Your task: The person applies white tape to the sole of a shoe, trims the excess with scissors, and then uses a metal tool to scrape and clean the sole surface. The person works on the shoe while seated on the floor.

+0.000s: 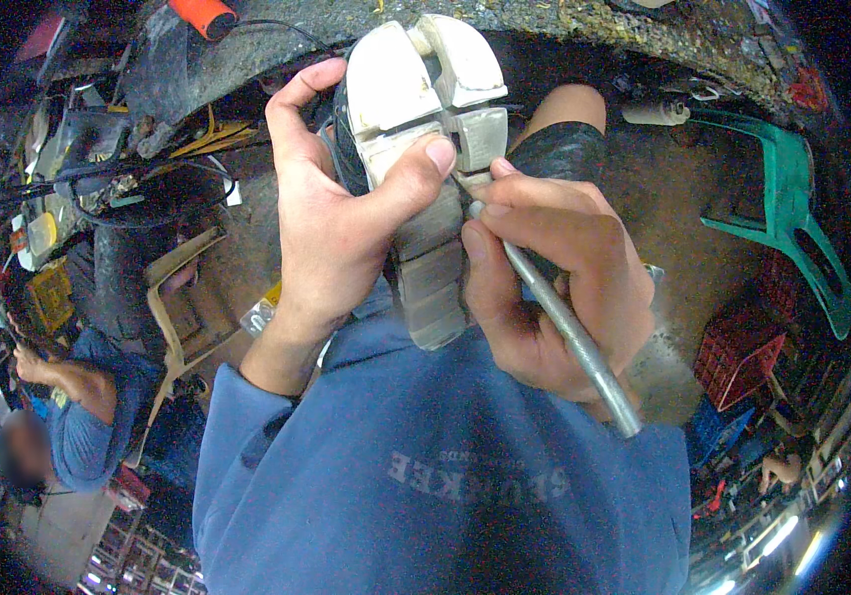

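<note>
My left hand [331, 223] is wrapped round a shoe [386, 79] that is turned sole up. Its thumb presses on the sole, which is off-white and split into blocks by deep grooves. A bit of dark upper shows beside the fingers; the rest of the shoe is hidden beneath. In my right hand [579, 263] is a slim grey metal rod-shaped tool [584, 347], pinched near one end like a pen. That end meets the groove along the sole's right side; the tip itself is hidden by my fingers. The tool's back end slants down to the right.
A worn bench edge [584, 28] runs across the top, with an orange cylinder [203, 15] on it. To the right are a green plastic chair [788, 174] and a red crate [738, 352]. A person in blue [98, 407] sits at the left, near a tan chair [182, 297].
</note>
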Motion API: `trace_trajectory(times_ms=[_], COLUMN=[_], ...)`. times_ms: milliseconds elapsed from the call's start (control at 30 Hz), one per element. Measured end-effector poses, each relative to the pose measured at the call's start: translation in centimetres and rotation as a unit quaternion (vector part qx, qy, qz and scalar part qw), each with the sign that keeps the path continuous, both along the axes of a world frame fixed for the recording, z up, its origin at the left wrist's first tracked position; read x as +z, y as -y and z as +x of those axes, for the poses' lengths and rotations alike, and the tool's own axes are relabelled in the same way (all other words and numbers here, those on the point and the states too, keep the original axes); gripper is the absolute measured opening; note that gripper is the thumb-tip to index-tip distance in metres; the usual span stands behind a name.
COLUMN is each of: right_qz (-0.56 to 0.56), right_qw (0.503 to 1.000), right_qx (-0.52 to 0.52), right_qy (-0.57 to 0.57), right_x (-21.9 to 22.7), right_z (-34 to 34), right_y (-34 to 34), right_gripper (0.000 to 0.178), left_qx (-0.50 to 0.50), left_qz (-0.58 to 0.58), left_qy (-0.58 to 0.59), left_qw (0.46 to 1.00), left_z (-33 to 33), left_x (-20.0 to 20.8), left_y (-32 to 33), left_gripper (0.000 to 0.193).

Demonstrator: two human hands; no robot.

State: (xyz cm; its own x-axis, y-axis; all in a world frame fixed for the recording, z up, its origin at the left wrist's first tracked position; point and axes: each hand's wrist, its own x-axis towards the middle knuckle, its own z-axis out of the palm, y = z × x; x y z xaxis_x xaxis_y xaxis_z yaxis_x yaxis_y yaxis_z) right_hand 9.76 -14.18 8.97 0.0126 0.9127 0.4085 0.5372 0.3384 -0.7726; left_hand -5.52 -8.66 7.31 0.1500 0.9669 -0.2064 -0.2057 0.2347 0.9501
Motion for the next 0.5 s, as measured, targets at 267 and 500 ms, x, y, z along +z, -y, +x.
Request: trace_trajectory(times_ms=[267, 500], right_qz=[-0.037, -0.033], right_qw=[0.997, 0.999], right_qx=[0.026, 0.019], right_qy=[0.063, -0.012], right_x=[1.6, 0.8], right_z=[1.0, 1.9], right_y=[0.5, 0.0], right_gripper=[0.023, 0.016], left_qx=[-0.007, -0.013], left_qz=[0.002, -0.002], left_qy=[-0.005, -0.001], left_qw=[1.0, 1.0], left_z=[-0.1, 0.1], left_x=[-0.1, -0.1], left_y=[0.0, 0.0], left_gripper=[0.079, 0.081])
